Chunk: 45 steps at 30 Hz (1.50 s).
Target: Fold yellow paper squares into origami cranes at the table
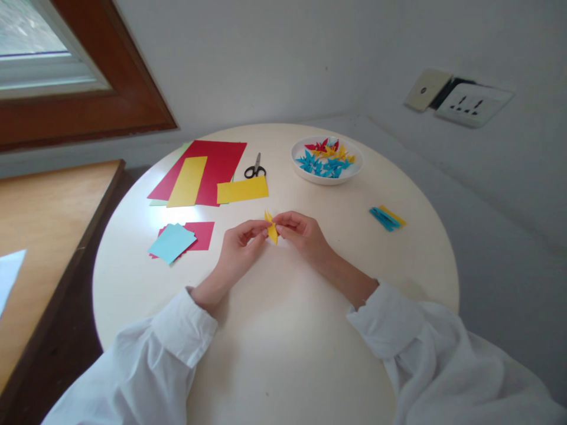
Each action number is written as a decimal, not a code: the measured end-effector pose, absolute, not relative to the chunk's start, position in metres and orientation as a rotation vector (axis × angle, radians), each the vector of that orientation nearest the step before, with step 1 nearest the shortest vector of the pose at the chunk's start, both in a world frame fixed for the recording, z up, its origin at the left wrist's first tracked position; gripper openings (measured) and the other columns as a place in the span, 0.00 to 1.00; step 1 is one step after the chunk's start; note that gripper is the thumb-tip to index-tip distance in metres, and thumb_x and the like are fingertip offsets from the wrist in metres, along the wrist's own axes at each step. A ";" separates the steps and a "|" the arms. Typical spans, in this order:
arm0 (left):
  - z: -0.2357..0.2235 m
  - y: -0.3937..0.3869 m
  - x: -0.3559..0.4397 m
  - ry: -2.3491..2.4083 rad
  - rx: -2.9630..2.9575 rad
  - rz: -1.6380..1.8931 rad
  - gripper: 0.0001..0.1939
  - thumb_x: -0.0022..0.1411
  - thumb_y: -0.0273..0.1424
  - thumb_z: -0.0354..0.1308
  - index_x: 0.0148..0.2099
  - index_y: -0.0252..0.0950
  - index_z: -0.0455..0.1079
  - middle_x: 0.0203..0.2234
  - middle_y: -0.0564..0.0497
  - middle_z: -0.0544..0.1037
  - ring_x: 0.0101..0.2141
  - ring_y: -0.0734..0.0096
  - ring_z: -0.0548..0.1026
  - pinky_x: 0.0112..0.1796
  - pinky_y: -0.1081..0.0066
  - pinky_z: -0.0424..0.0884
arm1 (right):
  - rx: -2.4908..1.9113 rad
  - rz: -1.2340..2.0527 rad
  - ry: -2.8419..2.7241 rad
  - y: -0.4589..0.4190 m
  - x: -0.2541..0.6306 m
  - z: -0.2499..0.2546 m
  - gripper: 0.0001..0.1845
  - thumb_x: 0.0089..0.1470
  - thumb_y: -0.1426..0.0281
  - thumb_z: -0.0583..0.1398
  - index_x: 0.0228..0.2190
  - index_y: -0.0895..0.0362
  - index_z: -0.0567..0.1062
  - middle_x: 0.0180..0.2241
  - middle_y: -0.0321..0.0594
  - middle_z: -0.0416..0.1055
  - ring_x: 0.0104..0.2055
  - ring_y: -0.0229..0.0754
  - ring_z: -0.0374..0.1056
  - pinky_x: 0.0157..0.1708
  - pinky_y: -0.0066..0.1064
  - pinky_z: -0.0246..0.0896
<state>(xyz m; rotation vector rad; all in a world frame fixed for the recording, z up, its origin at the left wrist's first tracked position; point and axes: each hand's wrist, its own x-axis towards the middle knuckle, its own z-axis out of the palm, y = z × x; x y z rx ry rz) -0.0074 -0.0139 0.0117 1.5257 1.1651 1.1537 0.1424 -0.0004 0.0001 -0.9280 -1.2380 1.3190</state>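
Observation:
My left hand [241,245] and my right hand [301,232] meet above the middle of the round cream table [274,330]. Both pinch a small folded yellow paper piece [271,227] between fingertips, the left from its left side, the right from its right. The piece has pointed tips and stands roughly upright. White sleeves cover both forearms.
A white dish [326,160] of small red, yellow and blue folded pieces sits at the back right. Black scissors [256,168] lie beside red and yellow sheets [208,171]. A blue and red stack [177,241] lies left; blue and yellow strips [387,218] lie right. A wall socket [472,104] is on the wall to the right.

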 end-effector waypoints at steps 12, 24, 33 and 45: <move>0.015 -0.015 -0.007 1.231 1.503 1.145 0.11 0.53 0.32 0.57 0.38 0.33 0.74 0.34 0.46 0.79 0.34 0.68 0.75 0.35 0.72 0.69 | -0.940 1.293 -1.283 -0.002 0.144 0.001 0.08 0.40 0.70 0.62 0.29 0.56 0.75 0.30 0.36 0.75 0.34 0.37 0.70 0.38 0.33 0.65; 0.023 -0.017 -0.005 1.232 1.451 1.165 0.10 0.52 0.32 0.58 0.36 0.34 0.76 0.34 0.46 0.80 0.35 0.67 0.76 0.36 0.71 0.70 | -0.919 1.254 -1.246 -0.004 0.142 0.003 0.09 0.37 0.68 0.65 0.27 0.55 0.77 0.30 0.36 0.76 0.34 0.38 0.71 0.39 0.33 0.66; 0.020 -0.015 -0.006 1.210 1.421 1.164 0.10 0.51 0.33 0.59 0.36 0.33 0.75 0.34 0.46 0.80 0.35 0.67 0.76 0.37 0.70 0.71 | -0.920 1.221 -1.284 -0.002 0.142 0.002 0.10 0.37 0.64 0.66 0.25 0.55 0.75 0.28 0.35 0.74 0.33 0.38 0.71 0.38 0.34 0.67; 0.014 -0.013 -0.008 1.162 1.449 1.144 0.10 0.50 0.34 0.61 0.35 0.33 0.75 0.31 0.47 0.79 0.31 0.69 0.75 0.33 0.72 0.70 | -0.939 1.267 -1.347 -0.002 0.142 0.003 0.08 0.40 0.67 0.63 0.25 0.56 0.69 0.25 0.33 0.68 0.29 0.35 0.66 0.32 0.29 0.64</move>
